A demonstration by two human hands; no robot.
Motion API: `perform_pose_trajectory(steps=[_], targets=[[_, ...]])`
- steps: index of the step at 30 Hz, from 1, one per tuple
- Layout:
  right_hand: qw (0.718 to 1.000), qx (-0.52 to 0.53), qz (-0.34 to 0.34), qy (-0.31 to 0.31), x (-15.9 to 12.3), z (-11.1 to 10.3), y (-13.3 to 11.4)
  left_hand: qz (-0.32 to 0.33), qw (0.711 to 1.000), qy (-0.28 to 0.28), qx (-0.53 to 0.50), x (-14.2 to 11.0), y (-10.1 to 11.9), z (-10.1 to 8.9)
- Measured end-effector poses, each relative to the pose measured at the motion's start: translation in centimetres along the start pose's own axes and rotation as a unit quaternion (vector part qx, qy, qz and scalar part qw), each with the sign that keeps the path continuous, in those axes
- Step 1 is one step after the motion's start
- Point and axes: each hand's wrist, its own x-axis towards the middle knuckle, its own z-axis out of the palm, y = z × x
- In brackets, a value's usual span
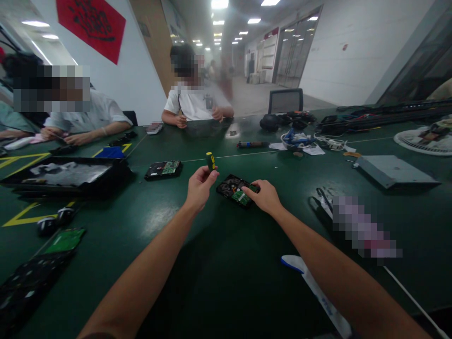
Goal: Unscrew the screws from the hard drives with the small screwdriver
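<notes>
My left hand [198,189] is closed around a small screwdriver [211,161] with a yellow and dark handle, which points up out of my fingers. The lower part of the screwdriver is hidden by my hand. Just to the right, a hard drive [230,188] lies with its green circuit board facing up. My right hand [267,197] grips its right edge, thumb over the board and fingers at the far side. A second hard drive [163,170] rests on the green table [212,263], left of my left hand.
A black tray-like housing [116,172] stands at the left, with circuit boards [65,240] nearer me. On the right lie a grey metal box [395,170] and a white and blue strap [319,289]. Cables [298,139] are piled farther back. Two people sit across the table.
</notes>
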Motion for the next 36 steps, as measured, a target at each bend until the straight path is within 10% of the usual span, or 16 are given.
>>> perform_pose_trajectory(steps=[5,12,36], targets=[[0.999,-0.041,0.002,-0.007,0.0,0.2,-0.6,0.031,0.998,-0.014,-0.058,-0.5,0.6,2.9],[0.997,-0.072,0.000,-0.010,0.0,0.4,-0.6,0.075,0.984,0.152,-0.048,-1.4,-0.8,5.3],[0.998,-0.063,-0.027,-0.002,0.0,0.7,0.2,0.241,0.951,0.063,0.183,-0.7,-2.2,4.3]])
